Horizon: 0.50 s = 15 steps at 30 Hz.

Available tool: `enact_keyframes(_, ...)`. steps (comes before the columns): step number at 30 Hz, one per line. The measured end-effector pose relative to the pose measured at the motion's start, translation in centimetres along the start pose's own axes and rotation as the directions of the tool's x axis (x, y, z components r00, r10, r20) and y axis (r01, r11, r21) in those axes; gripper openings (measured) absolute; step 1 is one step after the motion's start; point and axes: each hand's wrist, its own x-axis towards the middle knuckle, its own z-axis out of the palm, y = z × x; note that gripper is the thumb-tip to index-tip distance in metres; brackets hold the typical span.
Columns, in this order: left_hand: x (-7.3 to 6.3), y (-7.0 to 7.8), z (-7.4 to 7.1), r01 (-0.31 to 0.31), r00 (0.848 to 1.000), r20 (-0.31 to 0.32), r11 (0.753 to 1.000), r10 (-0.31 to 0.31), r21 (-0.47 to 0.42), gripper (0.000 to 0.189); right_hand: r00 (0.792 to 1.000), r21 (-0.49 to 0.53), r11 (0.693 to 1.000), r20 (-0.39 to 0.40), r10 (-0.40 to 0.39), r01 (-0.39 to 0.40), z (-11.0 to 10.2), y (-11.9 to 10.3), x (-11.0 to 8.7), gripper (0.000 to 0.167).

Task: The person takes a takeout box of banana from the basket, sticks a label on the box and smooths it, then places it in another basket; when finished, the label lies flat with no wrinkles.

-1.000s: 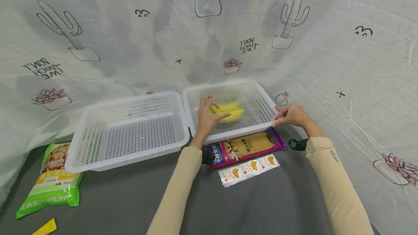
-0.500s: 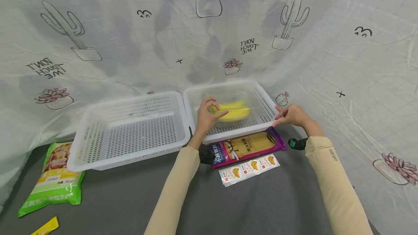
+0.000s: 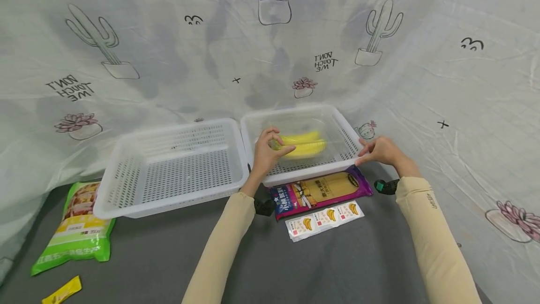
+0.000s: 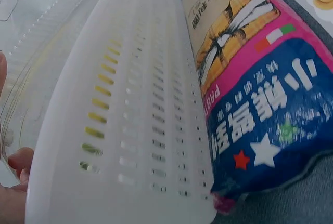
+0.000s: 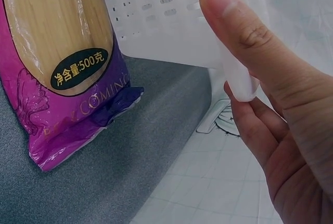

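Well, backdrop sheet [image 3: 236, 50]: hung from nine o'clock through twelve to three on a clock face centred on the head view, printed with potted cacti and lettering.
Tabletop [image 3: 168, 247]: dark grey, spread from eight o'clock round to five.
Wide basket [image 3: 187, 175]: white, perforated, set toward half past eight.
Fruit basket [image 3: 310, 172]: white and perforated too, just off centre toward three o'clock, side by side with the wide one.
Green food bag [image 3: 78, 229]: lying at eight o'clock, partly hidden by the wide basket's rim.
Clear container [image 3: 301, 141]: inside the fruit basket, with yellow bananas [image 3: 310, 148] showing through the plastic.
Pasta packet [image 3: 322, 191]: magenta, blue and purple, laid at half past four, just beside the fruit basket's six-o'clock wall.
Left hand [image 3: 266, 153]: crooked, thumb and fingers partway apart, gripping the container's nine-o'clock end.
Right hand [image 3: 381, 150]: at three o'clock, nearly closed, pinching the fruit basket's rim at its four-o'clock corner.
Banana-print strip [image 3: 325, 221]: white, lying flat toward five o'clock, near the packet.
Yellow sachet [image 3: 63, 290]: slanted at eight o'clock, farther out than the strip.
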Motion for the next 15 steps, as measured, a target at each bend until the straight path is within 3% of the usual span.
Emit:
enact_keyframes(5, -0.3, -0.1, -0.5, -0.016, 1.000, -0.016, 1.000, 0.017, 0.016, 0.033, 1.000, 0.004, 1.000, 0.014, 0.012, -0.012, -0.1, -0.2, -0.1, 0.040)
enact_keyframes(15, -0.9, 0.6, -1.1, -0.058, 0.998, -0.035, 0.997, 0.056, -0.054, 0.032, 0.999, 0.005, 1.000, 0.021, 0.028, -0.028, -0.1, -0.4, -0.2, 0.042)
